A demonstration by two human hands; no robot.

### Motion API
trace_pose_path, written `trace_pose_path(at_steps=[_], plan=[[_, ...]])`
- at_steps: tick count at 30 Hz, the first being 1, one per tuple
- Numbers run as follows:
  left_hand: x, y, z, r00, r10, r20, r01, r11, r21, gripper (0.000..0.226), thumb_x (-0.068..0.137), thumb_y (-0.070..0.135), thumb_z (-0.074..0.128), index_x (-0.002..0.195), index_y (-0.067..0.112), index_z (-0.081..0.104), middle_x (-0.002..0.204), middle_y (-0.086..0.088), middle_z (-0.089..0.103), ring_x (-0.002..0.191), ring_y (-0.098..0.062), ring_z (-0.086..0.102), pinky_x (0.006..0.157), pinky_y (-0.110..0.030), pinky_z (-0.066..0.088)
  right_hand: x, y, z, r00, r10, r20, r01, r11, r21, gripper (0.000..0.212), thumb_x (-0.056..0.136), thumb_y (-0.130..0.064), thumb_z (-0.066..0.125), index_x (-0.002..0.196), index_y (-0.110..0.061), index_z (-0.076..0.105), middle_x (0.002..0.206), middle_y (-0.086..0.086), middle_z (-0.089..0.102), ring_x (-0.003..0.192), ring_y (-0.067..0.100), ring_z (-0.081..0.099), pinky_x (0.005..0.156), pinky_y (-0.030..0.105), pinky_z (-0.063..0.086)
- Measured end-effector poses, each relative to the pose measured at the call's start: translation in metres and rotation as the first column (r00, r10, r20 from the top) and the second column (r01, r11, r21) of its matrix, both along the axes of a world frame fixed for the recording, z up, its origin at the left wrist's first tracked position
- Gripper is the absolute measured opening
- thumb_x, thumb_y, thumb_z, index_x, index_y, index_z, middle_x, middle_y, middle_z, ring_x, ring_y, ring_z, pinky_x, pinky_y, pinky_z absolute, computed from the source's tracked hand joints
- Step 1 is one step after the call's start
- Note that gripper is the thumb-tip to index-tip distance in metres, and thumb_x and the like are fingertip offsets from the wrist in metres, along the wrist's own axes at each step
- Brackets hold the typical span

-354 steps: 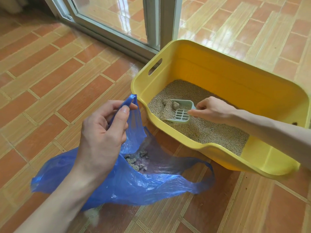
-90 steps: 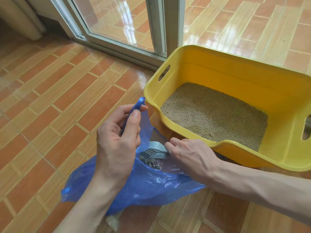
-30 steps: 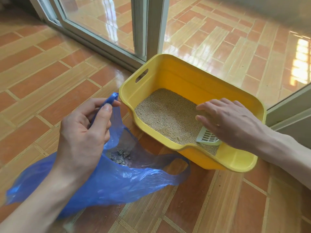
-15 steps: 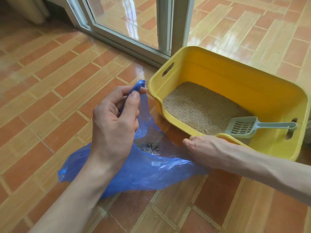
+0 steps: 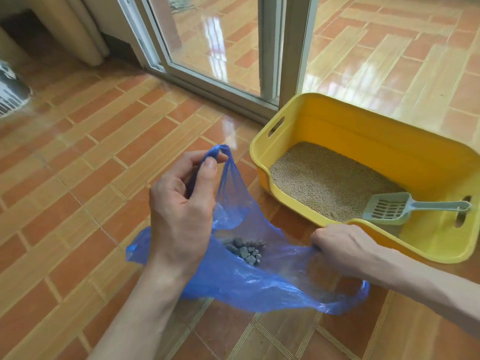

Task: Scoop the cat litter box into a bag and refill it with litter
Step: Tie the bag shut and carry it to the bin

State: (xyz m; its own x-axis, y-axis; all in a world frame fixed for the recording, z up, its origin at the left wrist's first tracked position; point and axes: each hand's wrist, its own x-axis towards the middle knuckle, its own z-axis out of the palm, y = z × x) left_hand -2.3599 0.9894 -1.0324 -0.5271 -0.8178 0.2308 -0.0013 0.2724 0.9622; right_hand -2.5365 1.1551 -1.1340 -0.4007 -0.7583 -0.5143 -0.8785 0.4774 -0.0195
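Pinched between thumb and forefinger of my left hand is one handle loop of the blue plastic bag, raised so that the film hangs taut below it; my right hand grips the opposite edge of the bag, fingers curled under and hidden by the back of the hand, low and just in front of the near rim of the litter box. Between the two hands the bag mouth is spread, its body lying on the tiled floor. Inside it I see a small heap of grey clumps, visible through the translucent film. To the right stands the yellow litter box, a tub with slot handles cut in both end walls, set on the floor beside the frame of a sliding glass door. Its bottom holds a shallow, even layer of tan litter. A pale grey-green slotted scoop lies in the box at the right end, blade down on the litter, handle leaning against the end wall by the slot. At the far left edge I see part of a white and grey object, too cropped to identify.
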Motion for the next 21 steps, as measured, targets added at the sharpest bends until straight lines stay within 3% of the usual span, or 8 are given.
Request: trace_pose_path(at_steps=[2,5,9,13,17,21], plan=[[0.006,-0.003,0.006,1.000,0.015,0.014,-0.015,1.000,-0.023,0.023,0.101,0.022,0.053,0.101,0.010,0.072,0.052,0.020,0.050,0.047,0.001,0.041,0.053,-0.017,0.033,-0.001,0.002,0.014,0.997,-0.044,0.063,0.048,0.997,-0.060,0.019,0.089,-0.038,0.055,0.095,-0.022,0.065,0.099,-0.005,0.073,0.099,0.023,0.067,0.066,0.027,0.040],[0.018,-0.010,0.017,0.999,0.036,0.015,-0.035,0.999,-0.042,0.022,0.099,0.025,0.056,0.093,0.013,0.072,0.051,0.016,0.052,0.045,-0.004,0.041,0.051,-0.018,0.034,-0.002,0.004,0.039,0.951,-0.119,0.286,0.167,0.974,-0.152,0.019,0.086,-0.036,0.058,0.084,-0.022,0.069,0.071,-0.014,0.073,0.072,0.009,0.067,0.059,0.030,0.048],[0.032,-0.015,0.034,0.999,0.050,-0.007,-0.050,0.997,-0.059,0.017,0.097,0.026,0.062,0.087,0.020,0.074,0.058,0.012,0.060,0.046,-0.011,0.039,0.051,-0.023,0.034,-0.001,0.004,0.075,0.880,-0.144,0.453,0.296,0.911,-0.285,0.025,0.090,-0.024,0.056,0.067,-0.018,0.064,0.056,-0.007,0.068,0.047,0.005,0.053,0.048,0.019,0.040],[0.039,-0.016,0.043,0.997,0.066,-0.030,-0.068,0.995,-0.076,0.017,0.099,0.021,0.061,0.086,0.018,0.072,0.048,0.013,0.051,0.042,-0.011,0.033,0.047,-0.018,0.032,-0.001,-0.001,0.110,0.797,-0.124,0.591,0.409,0.831,-0.376,0.027,0.099,-0.026,0.056,0.077,-0.021,0.071,0.051,0.001,0.060,0.049,0.010,0.047,0.051,0.030,0.039],[0.040,-0.020,0.045,0.991,0.119,-0.065,-0.123,0.990,-0.072,0.018,0.101,0.022,0.059,0.088,0.017,0.071,0.049,0.014,0.049,0.044,-0.013,0.031,0.048,-0.017,0.032,-0.002,-0.005,0.145,0.711,-0.066,0.700,0.516,0.725,-0.456,0.023,0.097,-0.028,0.060,0.087,-0.022,0.079,0.045,0.004,0.051,0.045,0.014,0.048,0.047,0.024,0.037],[0.041,-0.023,0.046,0.973,0.191,-0.130,-0.199,0.979,-0.047,0.019,0.104,0.020,0.057,0.090,0.018,0.070,0.048,0.014,0.045,0.045,-0.016,0.029,0.047,-0.020,0.029,-0.004,-0.007,0.170,0.712,-0.030,0.702,0.515,0.702,-0.492,0.023,0.098,-0.022,0.059,0.087,-0.021,0.080,0.042,0.005,0.046,0.041,0.018,0.047,0.046,0.023,0.037]])
